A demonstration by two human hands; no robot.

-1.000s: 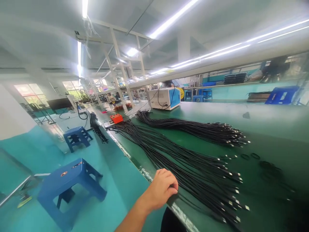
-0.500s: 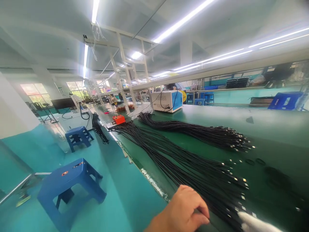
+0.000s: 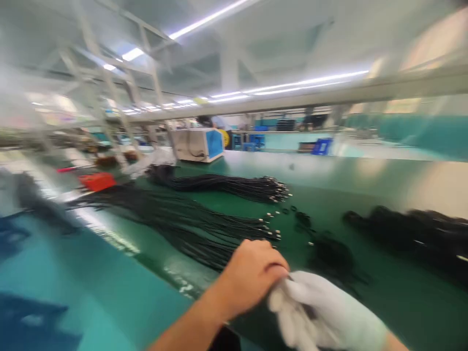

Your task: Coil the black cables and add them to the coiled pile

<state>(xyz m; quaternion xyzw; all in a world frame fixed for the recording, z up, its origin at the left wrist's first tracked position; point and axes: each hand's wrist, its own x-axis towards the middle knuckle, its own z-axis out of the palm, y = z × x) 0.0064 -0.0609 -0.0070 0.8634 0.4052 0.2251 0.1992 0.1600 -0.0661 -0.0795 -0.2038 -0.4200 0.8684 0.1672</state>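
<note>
My bare left hand (image 3: pixel 252 270) is closed, its thumb and fingertips pinching at the top of a limp white glove (image 3: pixel 290 317). Against those fingertips is my right hand (image 3: pixel 325 297), which wears a white glove and is closed round the same limp fabric. Blur hides the exact grip. Just beyond both hands a spread bundle of black cables (image 3: pixel 175 222) lies along the green table (image 3: pixel 398 185), pale connector ends towards the right. Behind it lies a second, tighter black cable bundle (image 3: pixel 226 184).
Loose black coils (image 3: pixel 331 253) lie right of the cables, with a dark heap (image 3: pixel 409 229) farther right. A red box (image 3: pixel 97 181) sits at the table's left edge. Towards the back stands a white and blue machine (image 3: pixel 197 144). A blue stool (image 3: pixel 32 319) is on the floor at left.
My view has swung to the right, bringing the dark heap into sight. My hands have come together, and the limp white glove now shows between them.
</note>
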